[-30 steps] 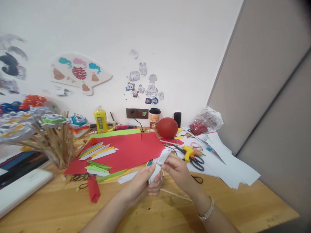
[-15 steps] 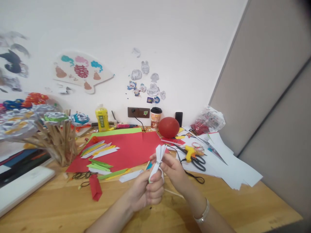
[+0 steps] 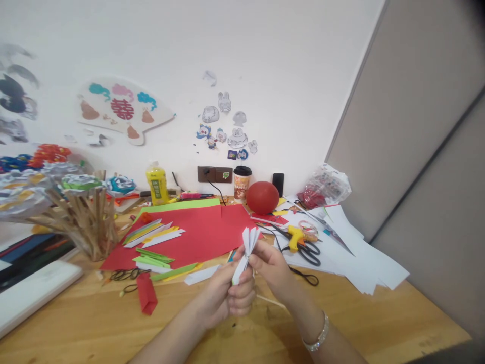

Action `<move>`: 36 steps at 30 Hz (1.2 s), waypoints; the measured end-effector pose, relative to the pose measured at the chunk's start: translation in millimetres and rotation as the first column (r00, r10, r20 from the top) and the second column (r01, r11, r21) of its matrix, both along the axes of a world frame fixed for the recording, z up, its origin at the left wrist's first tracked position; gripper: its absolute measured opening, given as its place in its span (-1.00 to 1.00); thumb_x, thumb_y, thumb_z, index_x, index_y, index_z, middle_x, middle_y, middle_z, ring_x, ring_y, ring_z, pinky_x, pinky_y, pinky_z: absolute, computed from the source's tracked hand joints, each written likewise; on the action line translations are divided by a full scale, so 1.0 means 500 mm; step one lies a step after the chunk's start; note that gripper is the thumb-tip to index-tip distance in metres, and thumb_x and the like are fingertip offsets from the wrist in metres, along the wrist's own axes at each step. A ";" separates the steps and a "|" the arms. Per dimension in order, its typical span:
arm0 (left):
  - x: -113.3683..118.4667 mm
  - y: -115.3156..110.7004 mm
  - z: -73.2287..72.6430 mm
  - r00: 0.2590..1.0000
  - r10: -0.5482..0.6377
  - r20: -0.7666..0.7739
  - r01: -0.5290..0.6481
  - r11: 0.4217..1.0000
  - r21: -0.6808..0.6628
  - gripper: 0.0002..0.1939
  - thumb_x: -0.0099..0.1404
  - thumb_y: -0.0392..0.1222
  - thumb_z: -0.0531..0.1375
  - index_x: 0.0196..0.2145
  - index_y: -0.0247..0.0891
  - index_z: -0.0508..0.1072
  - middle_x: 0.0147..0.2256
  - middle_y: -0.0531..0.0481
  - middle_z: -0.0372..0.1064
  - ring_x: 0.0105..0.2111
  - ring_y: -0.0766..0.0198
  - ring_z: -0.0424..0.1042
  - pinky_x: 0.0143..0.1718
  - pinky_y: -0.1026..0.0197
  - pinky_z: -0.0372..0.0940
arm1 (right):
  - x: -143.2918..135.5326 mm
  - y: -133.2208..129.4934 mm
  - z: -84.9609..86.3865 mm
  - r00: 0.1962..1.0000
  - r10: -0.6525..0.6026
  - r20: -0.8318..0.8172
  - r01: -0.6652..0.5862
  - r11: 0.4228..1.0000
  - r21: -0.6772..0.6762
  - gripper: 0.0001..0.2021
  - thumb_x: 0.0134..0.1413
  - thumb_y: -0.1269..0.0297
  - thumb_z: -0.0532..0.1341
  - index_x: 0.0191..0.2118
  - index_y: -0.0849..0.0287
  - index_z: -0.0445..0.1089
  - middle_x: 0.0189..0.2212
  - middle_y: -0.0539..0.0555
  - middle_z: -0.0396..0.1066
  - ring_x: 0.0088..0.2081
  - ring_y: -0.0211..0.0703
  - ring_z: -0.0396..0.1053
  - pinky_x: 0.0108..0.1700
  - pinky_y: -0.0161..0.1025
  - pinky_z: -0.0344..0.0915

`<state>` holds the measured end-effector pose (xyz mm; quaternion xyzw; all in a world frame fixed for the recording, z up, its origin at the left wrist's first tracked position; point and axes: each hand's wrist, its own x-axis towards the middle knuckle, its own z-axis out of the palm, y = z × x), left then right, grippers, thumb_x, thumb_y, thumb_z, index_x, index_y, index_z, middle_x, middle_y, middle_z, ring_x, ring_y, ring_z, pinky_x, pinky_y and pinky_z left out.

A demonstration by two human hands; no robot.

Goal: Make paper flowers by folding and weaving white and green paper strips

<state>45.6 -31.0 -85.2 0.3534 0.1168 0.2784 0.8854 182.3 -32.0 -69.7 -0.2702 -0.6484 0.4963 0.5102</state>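
A bundle of white folded paper strips (image 3: 250,238) stands upright between my hands, pinched narrow at its middle and fanned out at the top. My left hand (image 3: 232,296) wraps its fingers around the lower part, where a trace of green shows at the bottom edge. From the other side, my right hand (image 3: 270,263) grips the bundle at the narrow middle with thumb and fingers. Part of the lower bundle is hidden behind my fingers. A thin pale stick (image 3: 271,302) lies on the table behind my hands.
Red paper sheets (image 3: 200,235) bear folded strips (image 3: 153,235). To the right are a yellow glue gun (image 3: 295,237), scissors (image 3: 309,253), white paper (image 3: 373,268) and a red balloon (image 3: 262,197). A yellow bottle (image 3: 157,184) and paper flowers on sticks (image 3: 93,217) stand left.
The top folds of the white bundle have spread a little wider. Both hands keep nearly the same place, and the view has shifted slightly.
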 end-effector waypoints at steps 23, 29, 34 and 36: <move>0.010 0.002 0.010 0.623 0.738 -0.258 -0.383 0.576 0.722 -0.63 0.14 0.10 0.05 -0.58 -0.27 0.26 -0.59 0.07 0.17 -0.56 0.35 0.14 -0.54 0.34 0.08 | 0.006 0.024 -0.031 0.994 -0.099 0.054 0.100 0.995 -0.011 -0.74 0.04 0.12 0.12 -0.25 0.16 0.42 -0.32 0.08 0.41 -0.22 -0.12 0.35 -0.07 -0.13 0.23; 0.004 -0.003 0.023 0.587 0.765 -0.264 -0.144 0.419 0.896 -0.74 0.22 -0.07 0.00 -0.22 -0.22 0.35 -0.23 -0.09 0.37 -0.21 0.16 0.29 -0.12 0.20 0.14 | -0.003 0.024 -0.052 0.962 -0.266 0.065 0.262 0.963 0.065 -0.77 0.03 0.15 0.13 -0.34 0.21 0.41 -0.39 0.08 0.41 -0.31 -0.14 0.34 -0.15 -0.17 0.26; -0.005 0.005 0.009 0.537 0.787 -0.304 0.032 0.342 0.939 -0.69 0.26 -0.06 -0.09 -0.26 -0.25 0.35 -0.29 -0.08 0.40 -0.29 0.20 0.34 -0.22 0.22 0.22 | -0.018 0.022 -0.064 0.940 -0.340 0.022 0.334 0.934 0.128 -0.76 0.06 0.16 0.09 -0.45 0.20 0.37 -0.54 0.02 0.35 -0.44 -0.22 0.31 -0.26 -0.25 0.28; -0.007 0.007 0.007 0.519 0.795 -0.313 0.067 0.328 0.942 -0.68 0.26 -0.05 -0.11 -0.26 -0.25 0.35 -0.30 -0.08 0.40 -0.30 0.20 0.35 -0.24 0.23 0.23 | -0.018 0.023 -0.065 0.935 -0.353 0.019 0.348 0.928 0.134 -0.76 0.06 0.17 0.09 -0.48 0.20 0.36 -0.56 0.01 0.33 -0.44 -0.22 0.31 -0.27 -0.27 0.28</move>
